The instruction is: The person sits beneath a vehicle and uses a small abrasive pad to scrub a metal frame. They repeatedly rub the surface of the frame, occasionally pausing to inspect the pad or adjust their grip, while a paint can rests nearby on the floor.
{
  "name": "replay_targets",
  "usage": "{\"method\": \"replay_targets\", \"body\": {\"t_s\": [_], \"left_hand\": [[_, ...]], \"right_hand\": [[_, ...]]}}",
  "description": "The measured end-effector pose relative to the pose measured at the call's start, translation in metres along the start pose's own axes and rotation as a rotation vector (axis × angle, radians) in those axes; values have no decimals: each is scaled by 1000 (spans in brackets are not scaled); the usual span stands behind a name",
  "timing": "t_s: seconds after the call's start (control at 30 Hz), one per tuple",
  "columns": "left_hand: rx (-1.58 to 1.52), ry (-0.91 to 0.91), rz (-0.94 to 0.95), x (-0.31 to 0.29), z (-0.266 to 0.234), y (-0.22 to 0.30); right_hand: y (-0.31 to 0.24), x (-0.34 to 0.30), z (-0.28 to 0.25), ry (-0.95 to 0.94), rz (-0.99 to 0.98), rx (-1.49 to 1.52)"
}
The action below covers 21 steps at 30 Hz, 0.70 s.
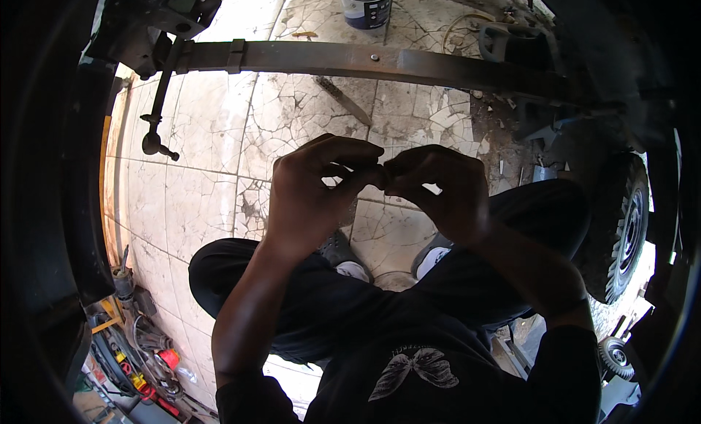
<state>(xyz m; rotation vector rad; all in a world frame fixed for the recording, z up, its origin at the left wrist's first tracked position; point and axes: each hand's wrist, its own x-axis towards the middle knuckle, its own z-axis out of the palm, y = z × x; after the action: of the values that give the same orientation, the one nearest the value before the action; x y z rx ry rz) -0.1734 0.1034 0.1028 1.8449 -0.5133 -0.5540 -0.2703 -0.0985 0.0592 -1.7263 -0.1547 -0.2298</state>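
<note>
A person crouches over a cracked, pale tiled floor (219, 132) beneath a vehicle, seen from above. At far left a thin steering rod with a ball end (155, 124) hangs down, and a clutter of tools (142, 351) lies at the lower left. One long rusty leaf spring (350, 59) spans the top of the view, with one dark paint can (365, 4) beyond it and one flat metal blade (345, 100) lying on the tiles below it. At centre, the left hand (310, 194) and right hand (445, 190) meet fingertip to fingertip, each grip pinched shut on one very small part (385, 174) held between them, above the floor; the part is too hidden to identify. Judging from this hold, the tiny piece could slip from the fingertips and roll away into the floor cracks or debris. At right stands one knobbly tyre (624, 227), with a second, smaller wheel (613, 354) lower down. Two hands, two shoes (431, 260) are visible.
</note>
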Motion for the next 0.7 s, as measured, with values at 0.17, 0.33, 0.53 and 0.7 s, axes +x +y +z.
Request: {"method": "replay_targets", "body": {"t_s": [0.17,0.33,0.53,0.7], "left_hand": [[73,-155,125,-1,0,9],[-220,-168,22,-7,8,-1],[-247,-234,-67,-12,4,7],[-342,-202,-41,-17,7,-1]], "right_hand": [[-11,0,-23,17,-213,-244],[-15,-5,-32,-29,-410,-369],[-2,-17,-27,41,-488,-258],[-10,-16,-23,-18,-423,-252]]}}
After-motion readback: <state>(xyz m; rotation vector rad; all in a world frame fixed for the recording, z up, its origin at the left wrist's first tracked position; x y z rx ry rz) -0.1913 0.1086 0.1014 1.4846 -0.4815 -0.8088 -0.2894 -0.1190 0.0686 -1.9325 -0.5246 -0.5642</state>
